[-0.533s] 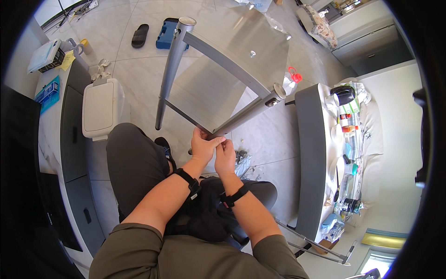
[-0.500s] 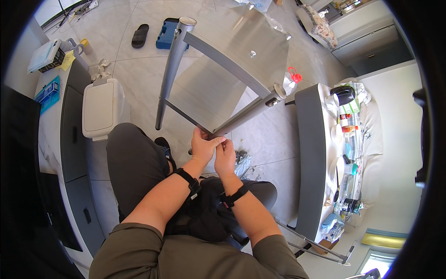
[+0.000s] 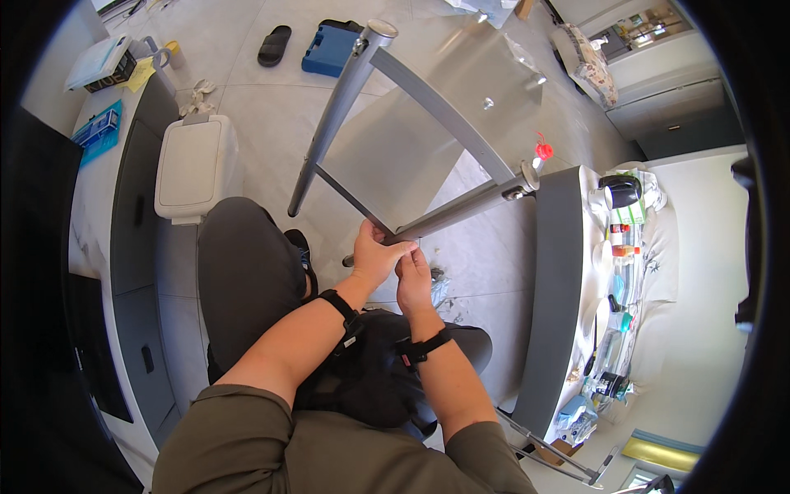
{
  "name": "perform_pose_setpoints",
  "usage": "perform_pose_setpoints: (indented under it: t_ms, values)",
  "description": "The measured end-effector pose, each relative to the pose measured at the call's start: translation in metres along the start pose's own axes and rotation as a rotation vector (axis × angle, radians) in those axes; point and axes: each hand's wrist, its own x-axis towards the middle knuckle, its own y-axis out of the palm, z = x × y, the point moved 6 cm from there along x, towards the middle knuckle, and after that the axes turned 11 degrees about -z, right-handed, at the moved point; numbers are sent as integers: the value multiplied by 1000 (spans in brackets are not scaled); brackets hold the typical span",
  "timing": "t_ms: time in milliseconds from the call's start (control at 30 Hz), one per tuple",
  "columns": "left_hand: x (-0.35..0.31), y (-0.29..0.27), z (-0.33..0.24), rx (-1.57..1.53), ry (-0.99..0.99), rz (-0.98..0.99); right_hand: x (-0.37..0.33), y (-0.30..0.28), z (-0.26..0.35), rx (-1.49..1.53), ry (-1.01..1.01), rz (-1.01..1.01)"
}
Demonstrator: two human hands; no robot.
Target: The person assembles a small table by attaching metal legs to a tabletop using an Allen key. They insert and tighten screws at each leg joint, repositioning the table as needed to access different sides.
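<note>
In front of me a grey metal frame (image 3: 465, 204) of round tubes stands tilted, joined by a flat upper bar (image 3: 440, 105) and a thin lower bar (image 3: 354, 194). My left hand (image 3: 377, 258) is closed round the near end of the right tube, where the lower bar meets it. Beside it, my right hand (image 3: 414, 280) pinches at the tube's underside, thumb and fingers together. Whatever lies between those fingertips is hidden. Both hands nearly touch. Behind the tubes shows a smooth grey panel (image 3: 393, 152).
A white lidded bin (image 3: 193, 165) stands left by a grey cabinet (image 3: 136, 198). Farther off lie a black slipper (image 3: 275, 46) and a blue case (image 3: 331, 49). On the right is a cluttered grey-sided table (image 3: 555, 280), with a red-capped bottle (image 3: 543, 151) near its far end.
The whole scene has shifted slightly rightward in view, with the near tube's far end lower. Both hands stay at the same joint, their grip much the same.
</note>
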Motion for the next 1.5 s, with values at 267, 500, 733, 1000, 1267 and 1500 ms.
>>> perform_pose_setpoints:
  t_ms: [267, 500, 733, 1000, 1267, 1500]
  values:
    - [-6, 1, -7, 43, -13, -10, -6, 9, -5, 409, 165, 49]
    - [-5, 6, -14, 21, -15, -6, -9, 13, 2, 481, 195, 36]
    - [-6, 7, -17, -62, -22, -13, -3, 13, 6, 322, 39, 87]
    - [-8, 6, -22, 43, -13, -40, -4, 10, 10, 201, -27, -22]
    - [-7, 9, -16, 0, 56, -14, -4, 8, 8, 257, 15, 73]
    - [-14, 16, -26, 97, 39, -114, -3, 11, 7, 321, -13, 104]
